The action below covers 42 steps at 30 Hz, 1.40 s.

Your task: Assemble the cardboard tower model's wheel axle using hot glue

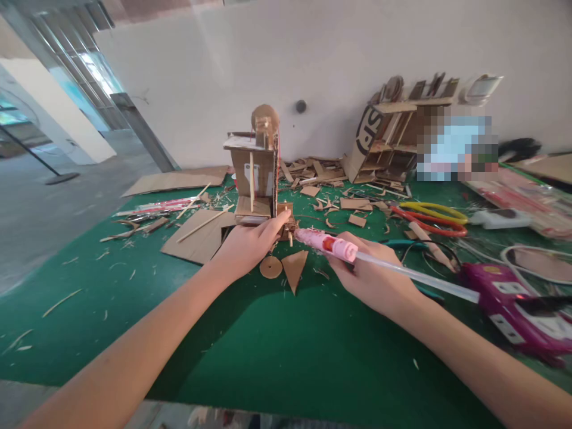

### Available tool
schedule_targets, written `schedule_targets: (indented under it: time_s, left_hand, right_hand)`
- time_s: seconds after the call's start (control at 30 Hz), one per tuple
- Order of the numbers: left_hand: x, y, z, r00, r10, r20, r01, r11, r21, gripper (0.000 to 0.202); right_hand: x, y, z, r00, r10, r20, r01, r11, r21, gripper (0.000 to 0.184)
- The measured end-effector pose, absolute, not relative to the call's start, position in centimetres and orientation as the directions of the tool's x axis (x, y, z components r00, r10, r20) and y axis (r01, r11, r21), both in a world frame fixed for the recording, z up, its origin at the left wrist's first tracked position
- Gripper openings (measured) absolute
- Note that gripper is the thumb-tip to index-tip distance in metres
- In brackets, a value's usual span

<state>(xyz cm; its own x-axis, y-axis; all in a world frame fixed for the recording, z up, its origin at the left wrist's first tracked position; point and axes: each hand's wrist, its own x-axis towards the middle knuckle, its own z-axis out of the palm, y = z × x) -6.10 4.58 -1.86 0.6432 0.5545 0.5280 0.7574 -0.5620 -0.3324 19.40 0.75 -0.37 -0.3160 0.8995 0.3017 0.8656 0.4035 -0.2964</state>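
Observation:
A pink hot glue gun is gripped in my right hand, with a long clear glue stick sticking out of its back. Its nozzle points left at a small cardboard piece with a short wooden stick at the foot of an upright cardboard model. My left hand holds the model's lower front, fingers closed against its base and partly hiding it. Just in front of the hands lie a cardboard disc and a cardboard triangle.
Cardboard scraps litter the back of the green table. Orange-handled scissors and a purple power strip lie right. A cardboard shelf stands behind. A flat cardboard sheet with sticks lies left.

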Motion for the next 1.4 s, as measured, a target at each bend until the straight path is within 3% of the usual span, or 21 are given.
schedule_targets:
  time_s: [0.67,1.4]
  left_hand:
    - [-5.92,4.5,-1.91,0.637,0.555,0.535,0.767,-0.521,-0.374,0.045]
    - [-5.74,4.59,-2.0,0.661,0.542,0.52,0.75,-0.497,-0.436,0.057]
  right_hand:
    - [19.48,0.85,-0.54,-0.312,0.898,0.31,0.877,0.398,-0.271,0.013]
    - [19.31,0.89,-0.21,-0.282,0.916,0.285,0.881,0.364,-0.301,0.014]
